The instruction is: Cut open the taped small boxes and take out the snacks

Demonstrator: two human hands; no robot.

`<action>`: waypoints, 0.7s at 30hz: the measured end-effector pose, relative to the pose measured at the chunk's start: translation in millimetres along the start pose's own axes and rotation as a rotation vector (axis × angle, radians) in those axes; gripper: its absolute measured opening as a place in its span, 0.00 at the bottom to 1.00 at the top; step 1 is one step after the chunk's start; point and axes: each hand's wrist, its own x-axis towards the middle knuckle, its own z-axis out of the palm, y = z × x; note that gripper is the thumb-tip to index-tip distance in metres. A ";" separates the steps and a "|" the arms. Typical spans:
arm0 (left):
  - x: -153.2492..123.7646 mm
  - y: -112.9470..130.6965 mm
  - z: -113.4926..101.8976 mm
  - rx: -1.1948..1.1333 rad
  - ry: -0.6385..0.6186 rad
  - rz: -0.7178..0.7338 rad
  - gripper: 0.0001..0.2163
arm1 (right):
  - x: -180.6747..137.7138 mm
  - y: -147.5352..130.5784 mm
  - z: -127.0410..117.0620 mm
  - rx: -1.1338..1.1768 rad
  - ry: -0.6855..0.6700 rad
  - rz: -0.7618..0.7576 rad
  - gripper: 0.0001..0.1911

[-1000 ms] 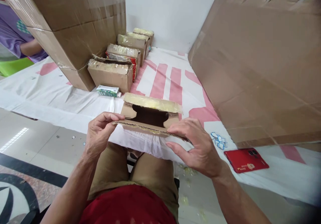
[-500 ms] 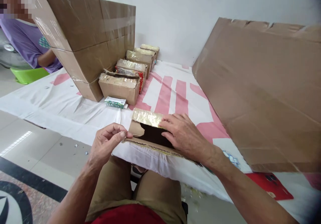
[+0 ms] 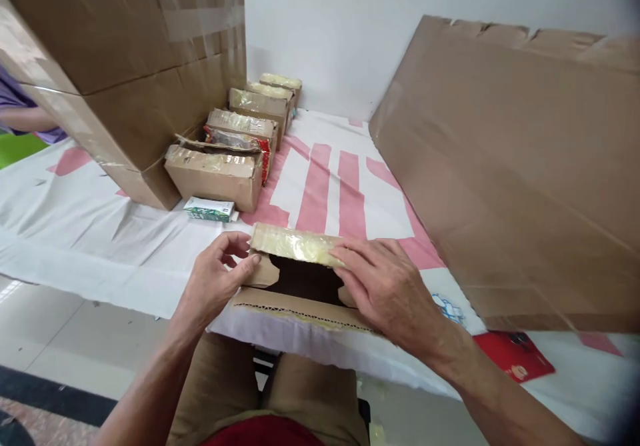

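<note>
A small open cardboard box (image 3: 310,276) lies at the table's front edge, its dark inside facing up. Yellowish clear tape covers its far flap (image 3: 295,243), and the near flap (image 3: 300,306) folds toward me with a ragged corrugated edge. My left hand (image 3: 215,276) is closed on the box's left end, thumb on the small side flap (image 3: 263,273) and fingers curled outside. My right hand (image 3: 395,286) grips the right end, fingertips on the taped far flap. The hand hides most of that end.
Several taped small cartons (image 3: 215,173) stand in a row at left, beside a tall stack of large cartons (image 3: 125,73). A small green-white box (image 3: 209,209) lies before them. A large cardboard sheet (image 3: 515,179) leans at right, near a red phone (image 3: 515,356). Another person's arm (image 3: 25,118) shows far left.
My left thumb has moved from the near flap's corner onto the left side flap, with the fingers now at the box's left end. My right hand stays on the box. The view has shifted right.
</note>
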 end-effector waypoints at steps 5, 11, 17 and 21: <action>-2.0 -6.4 -0.4 0.137 0.017 0.027 0.18 | 5.8 33.3 -2.0 0.149 -0.116 0.179 0.13; -6.4 -15.8 -1.9 0.193 0.017 0.070 0.16 | 32.1 52.1 24.1 0.404 -0.390 0.248 0.14; -6.2 -17.5 -2.1 0.221 0.006 0.085 0.15 | 32.5 53.7 37.4 0.500 -0.332 0.325 0.05; -7.6 -14.8 -0.5 0.225 -0.019 0.094 0.15 | 35.8 59.2 31.5 0.654 -0.364 0.498 0.08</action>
